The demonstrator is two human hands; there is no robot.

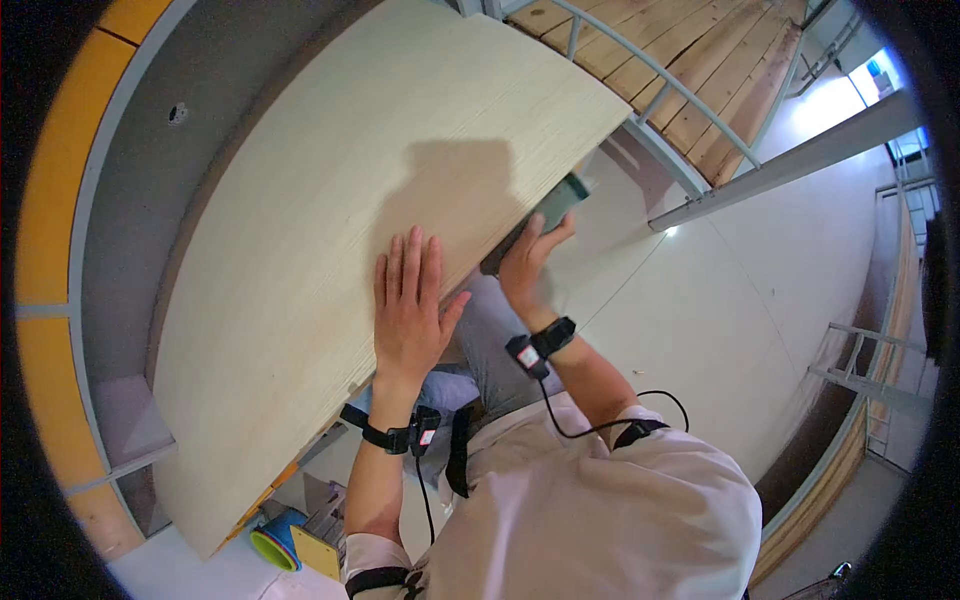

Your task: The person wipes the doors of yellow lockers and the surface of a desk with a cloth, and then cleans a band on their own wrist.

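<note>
A pale wooden tabletop [315, 165] spreads before me, its front edge running diagonally. My left hand [409, 300] lies palm down on it near that edge, fingers extended and thumb spread. Just past the edge, my right hand [529, 262] grips a dark green, box-like object [562, 202]. One side of this object lies along the tabletop's edge, and the fingers and board hide part of it; I cannot tell exactly what it is. Each wrist wears a black strap with a small cabled device.
A bunk with wooden slats [675, 75] and a metal rail [660, 71] adjoins the table's far right. A grey metal post [787, 161] crosses the floor's view. Below left sit a blue bin [281, 536] and a yellow panel [315, 551]. An orange-fronted shelf [49, 187] borders the left.
</note>
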